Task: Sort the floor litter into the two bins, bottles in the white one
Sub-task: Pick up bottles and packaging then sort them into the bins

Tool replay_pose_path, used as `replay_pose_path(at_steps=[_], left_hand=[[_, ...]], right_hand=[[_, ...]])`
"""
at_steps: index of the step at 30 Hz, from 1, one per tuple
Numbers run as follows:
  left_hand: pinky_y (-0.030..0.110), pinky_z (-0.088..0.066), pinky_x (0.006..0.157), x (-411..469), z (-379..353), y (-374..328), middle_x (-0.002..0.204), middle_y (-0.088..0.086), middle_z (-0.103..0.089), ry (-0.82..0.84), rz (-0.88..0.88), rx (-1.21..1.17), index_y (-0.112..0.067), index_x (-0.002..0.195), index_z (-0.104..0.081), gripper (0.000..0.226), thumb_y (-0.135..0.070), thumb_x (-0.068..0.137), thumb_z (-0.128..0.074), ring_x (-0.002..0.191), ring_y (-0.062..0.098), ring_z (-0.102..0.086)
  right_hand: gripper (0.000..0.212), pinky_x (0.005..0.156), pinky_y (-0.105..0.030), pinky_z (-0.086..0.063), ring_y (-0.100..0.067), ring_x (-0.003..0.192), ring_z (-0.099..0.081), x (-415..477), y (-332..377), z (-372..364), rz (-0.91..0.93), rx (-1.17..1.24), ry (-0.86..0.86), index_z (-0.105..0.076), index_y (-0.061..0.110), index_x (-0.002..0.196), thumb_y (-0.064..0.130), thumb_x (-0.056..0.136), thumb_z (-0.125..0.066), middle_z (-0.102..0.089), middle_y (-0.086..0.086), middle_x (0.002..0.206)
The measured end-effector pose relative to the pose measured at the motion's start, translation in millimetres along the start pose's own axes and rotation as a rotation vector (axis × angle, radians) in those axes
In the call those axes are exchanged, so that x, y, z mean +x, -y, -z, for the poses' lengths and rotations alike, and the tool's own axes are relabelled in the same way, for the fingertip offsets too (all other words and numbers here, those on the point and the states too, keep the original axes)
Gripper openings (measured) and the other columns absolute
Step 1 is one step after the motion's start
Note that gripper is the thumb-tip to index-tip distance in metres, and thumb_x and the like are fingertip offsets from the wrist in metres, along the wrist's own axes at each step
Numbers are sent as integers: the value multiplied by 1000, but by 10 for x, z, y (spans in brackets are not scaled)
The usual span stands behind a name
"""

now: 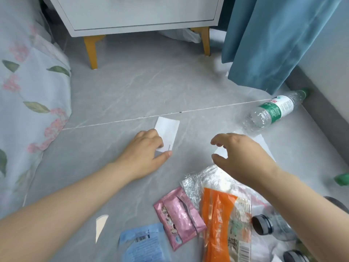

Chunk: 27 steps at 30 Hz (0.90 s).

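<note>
This is a bedroom in a home. At the left is the edge of a bed with pale blue bedding printed with pink flowers and green leaves (28, 82). Behind stands a white bedside cabinet with a drawer and yellow wooden legs (139, 12). A long teal fabric curtain (273, 40) hangs down to the grey marble-pattern tile floor (141, 87).

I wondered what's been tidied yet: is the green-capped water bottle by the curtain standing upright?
No, the water bottle lies on its side on the floor beside the blue curtain.
</note>
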<state>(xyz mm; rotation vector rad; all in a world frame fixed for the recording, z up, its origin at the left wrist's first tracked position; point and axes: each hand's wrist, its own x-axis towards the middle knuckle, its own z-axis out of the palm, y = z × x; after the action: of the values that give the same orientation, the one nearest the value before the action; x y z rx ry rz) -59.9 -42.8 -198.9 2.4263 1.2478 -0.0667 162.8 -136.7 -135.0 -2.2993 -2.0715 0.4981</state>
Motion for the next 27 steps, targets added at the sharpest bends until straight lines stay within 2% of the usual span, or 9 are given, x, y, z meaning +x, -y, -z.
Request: replay_pose_path(at_steps=[5,8,10,12,16,18,21,24,27], left_hand=[[20,-33,81,-241,-114,-240,83,-10,-47,65,-41,18,-22,76,-63,37,-59,77,-65,92,14,-46],[27,-40,87,-305,-168,-330,96,-5,-52,27,40,1,-22,87,-58,41,-55,70,-75,100,19,-49],[32,-41,93,-293,-158,-393,113,3,-49,19,135,4,-17,109,-53,60,-51,67,-78,108,24,-49],[34,-41,94,-263,-149,-462,120,6,-47,63,198,45,-14,118,-49,69,-49,66,-80,112,28,-49],[28,-37,71,-275,-146,-519,99,2,-51,137,305,-112,-16,92,-51,45,-39,68,-82,97,23,-54],[28,-33,63,-283,-112,-531,86,0,-52,101,287,-168,-18,76,-51,32,-34,74,-78,91,25,-56],[27,-32,53,-317,64,-594,68,-4,-49,-6,297,-295,-18,62,-48,33,-29,80,-74,74,22,-52],[25,-38,55,-426,256,-679,71,0,-57,-12,332,-444,-14,72,-58,25,-30,79,-76,70,20,-56],[25,-46,62,-637,218,-776,79,3,-66,238,302,-448,-15,80,-65,22,-31,75,-79,72,17,-62]], right_hand=[[39,87,-31,-47,-18,110,-57,-188,-54,88,10,-25,8,-54,23,129,31,91,-55,-63,2,118],[38,87,-30,-46,-18,110,-57,-332,-97,143,25,-35,13,-54,23,130,30,92,-55,-61,2,120],[39,87,-30,-45,-18,112,-57,-416,-142,182,24,-45,16,-54,23,131,30,93,-55,-60,2,121],[39,89,-30,-45,-19,114,-56,-491,-190,218,14,-57,24,-53,22,131,30,93,-55,-60,1,122],[39,88,-29,-45,-20,114,-56,-616,-266,266,-1,-77,31,-53,22,130,30,92,-55,-61,1,123],[39,89,-30,-46,-20,114,-56,-659,-292,285,-5,-83,32,-54,22,130,30,92,-55,-61,1,123],[38,89,-31,-47,-21,112,-57,-714,-318,326,-3,-90,28,-54,21,129,29,91,-56,-61,0,123],[38,89,-32,-47,-21,112,-57,-772,-334,363,-5,-96,25,-55,21,128,29,91,-56,-61,0,123],[38,89,-32,-48,-22,112,-57,-823,-353,379,-4,-100,34,-54,20,128,28,91,-56,-61,-1,124]])
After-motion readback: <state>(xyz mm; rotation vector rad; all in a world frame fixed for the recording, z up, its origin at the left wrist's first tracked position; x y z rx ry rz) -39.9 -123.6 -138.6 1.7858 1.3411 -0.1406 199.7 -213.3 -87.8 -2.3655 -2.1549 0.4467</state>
